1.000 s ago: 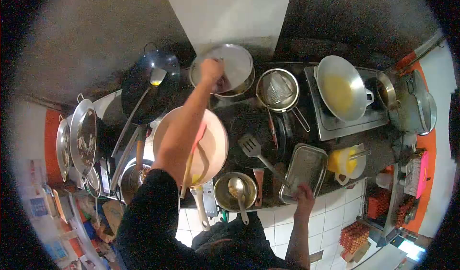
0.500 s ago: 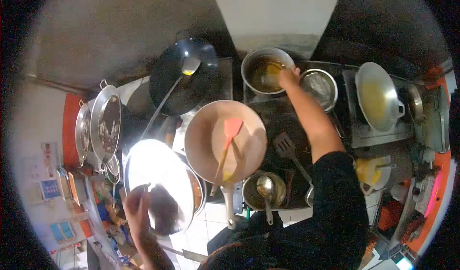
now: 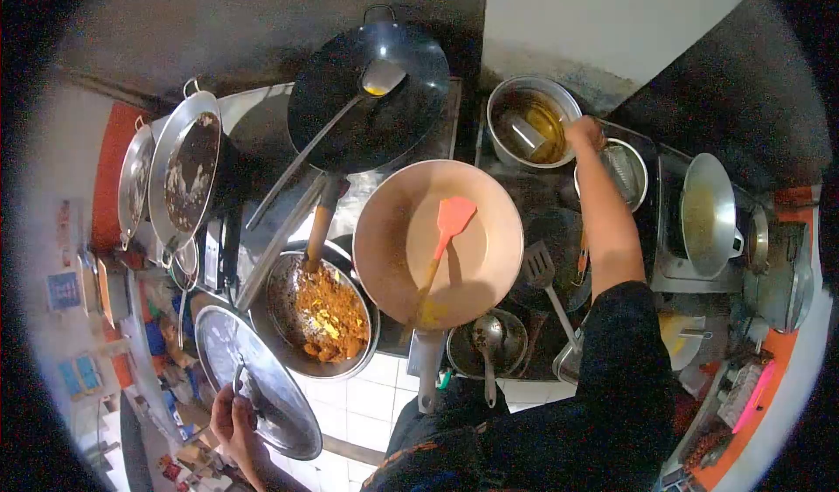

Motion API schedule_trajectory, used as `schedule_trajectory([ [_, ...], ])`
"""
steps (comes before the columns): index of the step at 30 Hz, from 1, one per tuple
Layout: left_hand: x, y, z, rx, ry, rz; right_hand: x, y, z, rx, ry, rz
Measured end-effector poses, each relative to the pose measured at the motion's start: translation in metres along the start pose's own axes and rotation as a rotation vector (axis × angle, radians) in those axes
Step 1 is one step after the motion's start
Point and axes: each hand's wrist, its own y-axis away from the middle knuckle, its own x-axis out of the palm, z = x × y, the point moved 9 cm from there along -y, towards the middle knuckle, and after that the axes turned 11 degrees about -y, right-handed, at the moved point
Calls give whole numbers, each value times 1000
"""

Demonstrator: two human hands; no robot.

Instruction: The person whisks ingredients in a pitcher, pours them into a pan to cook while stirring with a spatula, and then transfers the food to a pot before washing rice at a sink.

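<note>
My left hand [image 3: 234, 422] grips the handle of a round metal lid [image 3: 280, 405], which is tilted at the lower left. Beside the lid is a pan [image 3: 371, 339] holding crumbly orange-brown food [image 3: 332, 313] and a wooden-handled utensil [image 3: 322, 221]. At the upper right, my right hand [image 3: 585, 132] is closed at the right rim of a metal pot [image 3: 498, 134] with yellowish oily liquid inside. Its fingertips are partly hidden. A wire strainer [image 3: 625, 173] stands right beside that hand. Between my arms sits a large beige pan [image 3: 376, 239] with a pink spatula [image 3: 454, 218] in it.
A dark wok [image 3: 323, 81] at the back left holds a long-handled turner [image 3: 383, 77]. A slotted turner [image 3: 542, 265] and a small pot with a ladle [image 3: 488, 335] are near the front. Stained pans [image 3: 188, 169] hang at left; a light wok [image 3: 717, 217] stands at right.
The lid has moved down and left, exposing the pan of orange-brown food. My view has shifted and turned somewhat. My right hand stays at the metal pot's right rim.
</note>
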Motion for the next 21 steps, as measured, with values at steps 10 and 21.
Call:
schedule_trajectory([
  [10,-1,12,16,-101,54,66,45,-27,6,-200,-482,319],
  [21,-5,24,23,3,107,125,-103,-8,39,-400,-396,140],
])
